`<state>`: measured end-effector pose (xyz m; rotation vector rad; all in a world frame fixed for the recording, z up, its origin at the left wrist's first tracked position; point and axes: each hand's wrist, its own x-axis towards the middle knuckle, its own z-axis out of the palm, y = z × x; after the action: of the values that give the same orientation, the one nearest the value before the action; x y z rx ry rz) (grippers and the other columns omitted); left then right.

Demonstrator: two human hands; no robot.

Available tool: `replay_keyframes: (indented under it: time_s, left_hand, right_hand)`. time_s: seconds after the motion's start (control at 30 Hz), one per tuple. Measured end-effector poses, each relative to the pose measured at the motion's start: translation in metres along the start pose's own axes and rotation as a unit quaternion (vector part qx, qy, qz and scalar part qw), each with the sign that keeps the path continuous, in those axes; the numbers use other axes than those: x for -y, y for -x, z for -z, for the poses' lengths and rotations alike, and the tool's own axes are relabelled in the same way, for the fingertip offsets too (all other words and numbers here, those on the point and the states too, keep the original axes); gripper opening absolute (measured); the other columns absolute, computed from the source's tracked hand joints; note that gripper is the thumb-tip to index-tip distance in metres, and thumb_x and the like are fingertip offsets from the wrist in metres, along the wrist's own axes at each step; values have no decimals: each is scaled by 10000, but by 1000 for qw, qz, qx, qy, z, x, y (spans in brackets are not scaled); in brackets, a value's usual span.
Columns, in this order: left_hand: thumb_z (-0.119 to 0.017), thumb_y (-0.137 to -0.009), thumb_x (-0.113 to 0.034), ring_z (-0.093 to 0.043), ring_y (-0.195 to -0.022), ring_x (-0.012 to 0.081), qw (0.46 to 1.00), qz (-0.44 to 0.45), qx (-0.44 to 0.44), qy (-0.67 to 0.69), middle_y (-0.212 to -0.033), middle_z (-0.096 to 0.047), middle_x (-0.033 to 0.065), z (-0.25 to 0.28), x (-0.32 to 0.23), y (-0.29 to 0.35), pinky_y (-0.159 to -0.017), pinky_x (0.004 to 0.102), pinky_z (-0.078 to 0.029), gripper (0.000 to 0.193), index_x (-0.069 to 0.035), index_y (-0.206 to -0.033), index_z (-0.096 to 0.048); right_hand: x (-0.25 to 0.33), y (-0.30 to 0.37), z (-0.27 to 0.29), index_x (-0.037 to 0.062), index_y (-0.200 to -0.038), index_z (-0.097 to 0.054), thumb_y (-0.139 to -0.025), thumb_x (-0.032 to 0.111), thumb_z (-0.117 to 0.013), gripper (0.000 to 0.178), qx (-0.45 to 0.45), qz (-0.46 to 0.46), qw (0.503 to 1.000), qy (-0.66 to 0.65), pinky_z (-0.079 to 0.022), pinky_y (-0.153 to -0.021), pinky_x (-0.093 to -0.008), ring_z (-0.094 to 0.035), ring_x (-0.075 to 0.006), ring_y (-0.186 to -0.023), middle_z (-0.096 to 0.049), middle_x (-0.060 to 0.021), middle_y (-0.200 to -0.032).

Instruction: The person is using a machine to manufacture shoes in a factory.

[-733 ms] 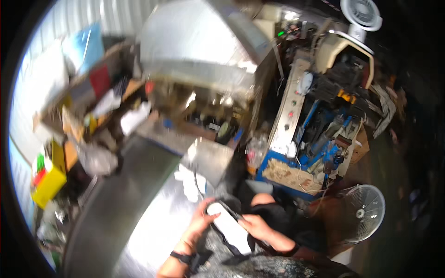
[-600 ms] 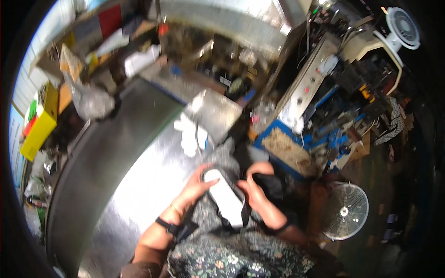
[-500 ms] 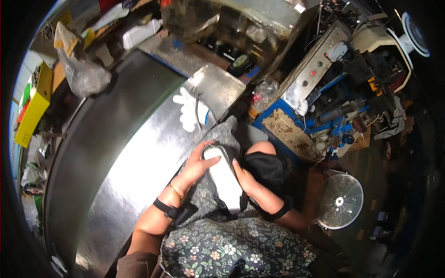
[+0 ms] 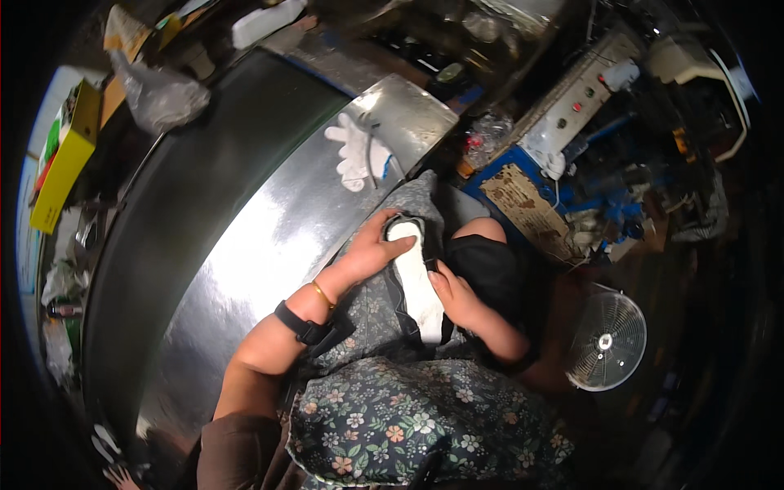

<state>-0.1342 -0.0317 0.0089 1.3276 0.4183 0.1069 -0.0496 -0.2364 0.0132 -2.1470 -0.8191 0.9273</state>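
A shoe upper (image 4: 415, 286) with dark edges and a long white bottom faces up above my lap, its rounded end away from me. My left hand (image 4: 374, 247) grips the far end, thumb pressed on the white surface and fingers wrapped round the outer side. On the right edge, around mid-length, my right hand (image 4: 459, 300) is closed with its thumb near the white face; its other fingers are partly hidden. Under the shoe upper lies a grey patterned cloth (image 4: 365, 314) over my leg, and a dark floral apron (image 4: 416, 420) covers my lap.
Left of me runs a shiny metal table (image 4: 237, 269) beside a dark belt (image 4: 220, 122). White gloves (image 4: 357, 155) lie on its far part. A fan (image 4: 606, 341) stands at the right, a blue-framed machine (image 4: 523, 200) beyond. Another person's hand (image 4: 121, 478) shows at lower left.
The view has shifted, so the surroundings sit further right. Both hands and the shoe upper have moved a little away from me. My right hand has slid slightly toward the near end.
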Motion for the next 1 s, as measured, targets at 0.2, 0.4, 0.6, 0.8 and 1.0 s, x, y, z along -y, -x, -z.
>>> replay_keyframes:
  time_s: [0.2,0.4,0.6,0.8,1.0]
  left_hand:
    - [-564,-964,-238,-544,-1206,223,900,5,-2,435,-1317,-579,140,4,-7,-5,-1085,351,-380,510,-3,-1402,-449]
    - [-389,-1008,-348,-671,-804,442,841,91,-250,-472,-897,-697,238,-23,-2,9,-747,495,-532,433,35,-1125,-552]
    - [-454,-992,-314,-670,-785,437,830,46,-157,-534,-889,-680,266,-10,-5,9,-724,488,-535,416,76,-1112,-533]
    - [-459,-995,-322,-581,-1094,479,881,-49,-204,-425,-1198,-566,362,-24,14,30,-905,488,-490,603,133,-1377,-353]
    - [-269,-1067,-435,-509,-1280,290,982,20,-177,57,-1365,-536,214,-5,20,44,-1080,365,-368,602,28,-1430,-395]
  right_hand:
    - [-5,-22,-8,-83,-1204,-559,-1028,358,-451,487,-148,133,980,-23,-511,-791,-472,-628,-477,-958,-642,-325,-978]
    - [19,-33,-31,-80,-1284,-430,-1034,301,-395,457,-70,40,996,42,-465,-786,-579,-586,-545,-901,-616,-369,-894]
    - [24,-26,-47,-92,-1270,-414,-1023,289,-433,454,-156,77,984,50,-452,-700,-598,-582,-547,-827,-600,-374,-829]
    - [26,-19,-55,-79,-1344,-375,-1008,273,-469,496,-196,93,973,77,-481,-697,-563,-605,-525,-834,-619,-349,-832]
    - [24,-28,-48,-92,-1317,-444,-1008,286,-499,491,-145,134,979,-48,-503,-708,-522,-629,-501,-835,-641,-329,-867]
